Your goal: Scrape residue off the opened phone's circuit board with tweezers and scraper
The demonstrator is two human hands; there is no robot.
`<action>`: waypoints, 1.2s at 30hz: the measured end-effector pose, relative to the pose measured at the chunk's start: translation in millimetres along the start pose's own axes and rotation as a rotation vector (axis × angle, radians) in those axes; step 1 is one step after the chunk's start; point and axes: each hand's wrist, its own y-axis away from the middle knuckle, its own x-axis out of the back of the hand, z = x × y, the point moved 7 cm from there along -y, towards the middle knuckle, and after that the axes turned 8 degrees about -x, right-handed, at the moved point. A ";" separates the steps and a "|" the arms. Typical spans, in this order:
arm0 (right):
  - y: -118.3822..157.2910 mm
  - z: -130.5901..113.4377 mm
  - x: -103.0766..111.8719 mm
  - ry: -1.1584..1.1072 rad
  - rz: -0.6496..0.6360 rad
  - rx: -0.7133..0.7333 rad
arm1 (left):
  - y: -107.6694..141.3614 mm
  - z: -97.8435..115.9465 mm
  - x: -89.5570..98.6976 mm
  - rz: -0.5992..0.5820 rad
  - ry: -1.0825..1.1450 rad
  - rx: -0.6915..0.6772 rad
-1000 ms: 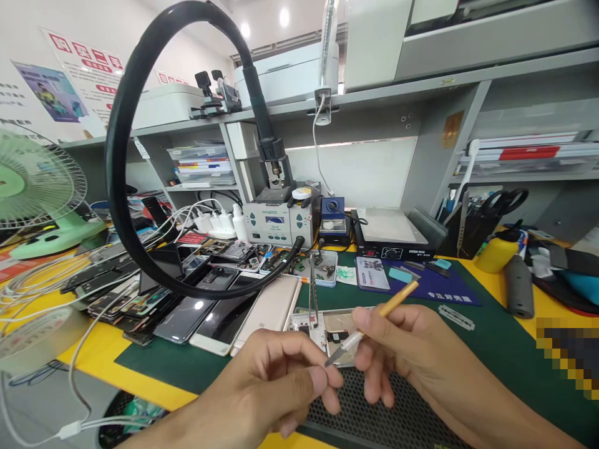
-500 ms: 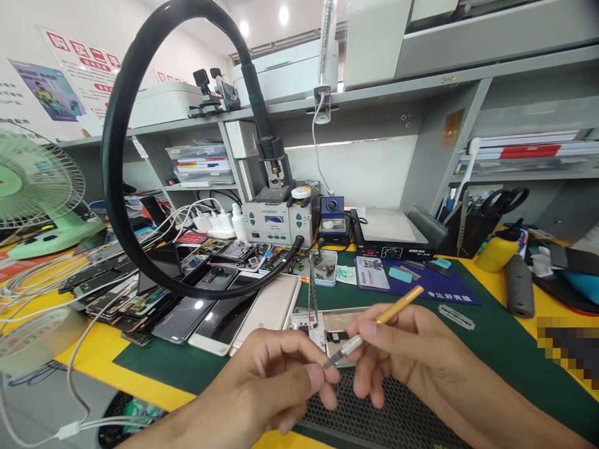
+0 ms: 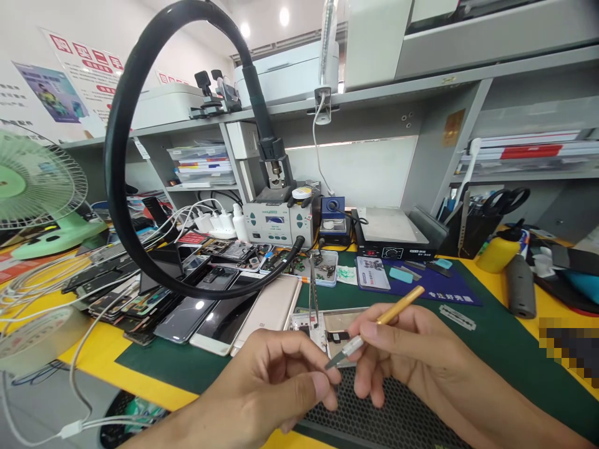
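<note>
My right hand [image 3: 402, 343] holds a craft knife [image 3: 400, 305] with a gold handle and a silver collar. Its blade points down-left and meets the fingertips of my left hand [image 3: 285, 374]. The fingers of my left hand are pinched together; anything between them is too small or hidden to make out. Just behind both hands lies an opened phone [image 3: 344, 319], partly covered by my fingers. Tweezers [image 3: 313, 290] rest with their tips on its white part. Under my hands is a black perforated mat [image 3: 388, 411].
Phones [image 3: 224, 318] lie at the left under a black looped hose [image 3: 115, 143]. A soldering station [image 3: 276, 223] and a hot plate [image 3: 393, 234] stand behind. A razor blade [image 3: 457, 317] lies right, near a yellow bottle [image 3: 498, 249]. A fan [image 3: 37, 187] is far left.
The thumb of my left hand has shifted slightly to the right, by the blade tip. My right hand and the knife have hardly moved.
</note>
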 end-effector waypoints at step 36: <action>-6.7 -2.4 14.0 0.206 0.120 -0.015 | -15.1 31.7 23.3 0.073 -0.467 -0.208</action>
